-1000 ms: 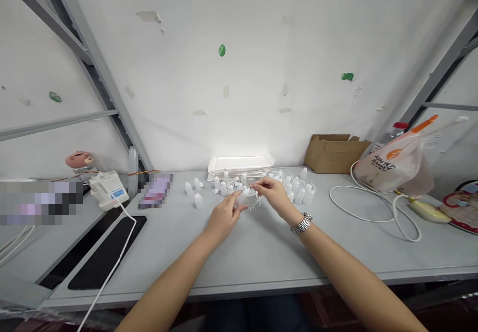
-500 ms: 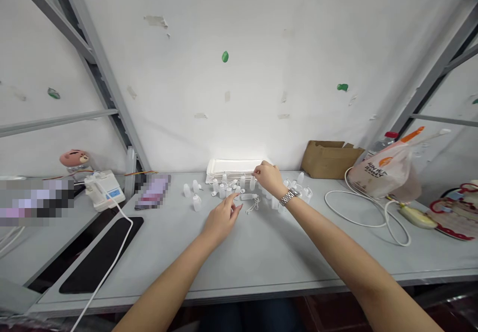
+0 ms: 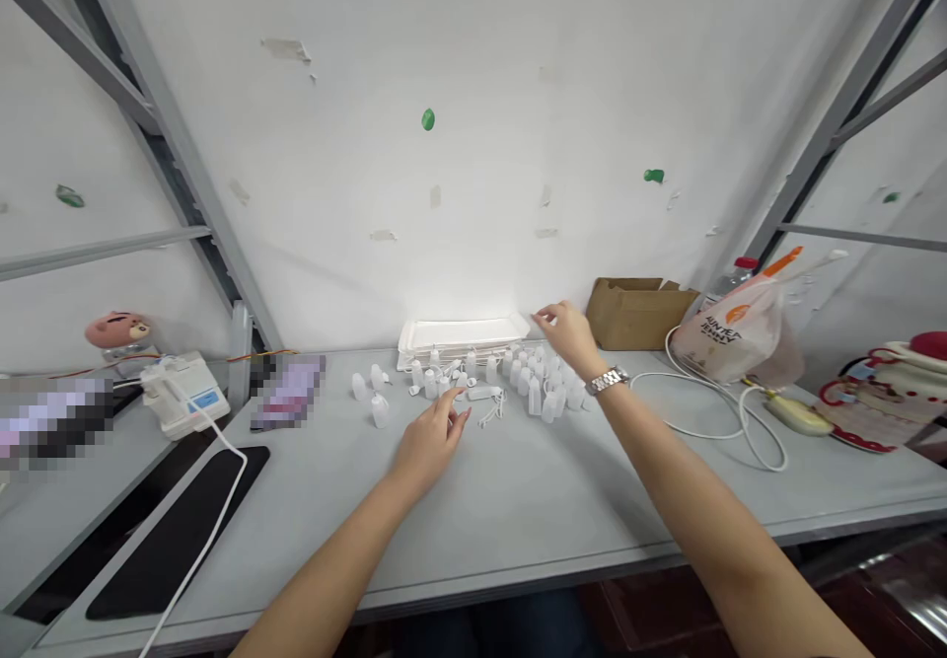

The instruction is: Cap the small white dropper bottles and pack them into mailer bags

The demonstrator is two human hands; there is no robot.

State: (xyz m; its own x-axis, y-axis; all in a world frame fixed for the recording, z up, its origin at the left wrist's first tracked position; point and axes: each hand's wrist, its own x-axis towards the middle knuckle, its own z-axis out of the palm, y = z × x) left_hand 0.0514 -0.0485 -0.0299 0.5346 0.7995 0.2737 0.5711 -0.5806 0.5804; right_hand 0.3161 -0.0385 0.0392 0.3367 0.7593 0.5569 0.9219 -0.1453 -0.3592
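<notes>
Many small translucent white bottles stand on the grey table; the densest group of bottles point(image 3: 548, 405) is on the right, below my right hand. My right hand point(image 3: 571, 340), wearing a metal watch point(image 3: 608, 380), hovers above that group with loosely bent fingers and nothing visible in them. My left hand point(image 3: 427, 441) rests low over the table with its fingers apart, holding nothing. Just beyond its fingertips are a lying bottle point(image 3: 482, 394) and some thin white strands or straps point(image 3: 495, 409). A lone bottle point(image 3: 380, 411) stands to its left.
Stacked white trays point(image 3: 466, 334) lie against the wall. A cardboard box point(image 3: 640, 315), a plastic bag point(image 3: 732, 332) and a white cable point(image 3: 762, 451) are to the right. On the left are a black mat point(image 3: 178, 530), a blurred phone point(image 3: 290, 392) and a white device point(image 3: 184, 394).
My right hand has lifted away from a bottle by the trays and moved right, uncovering the bottle group. My left hand has barely moved. The camera view has shifted slightly.
</notes>
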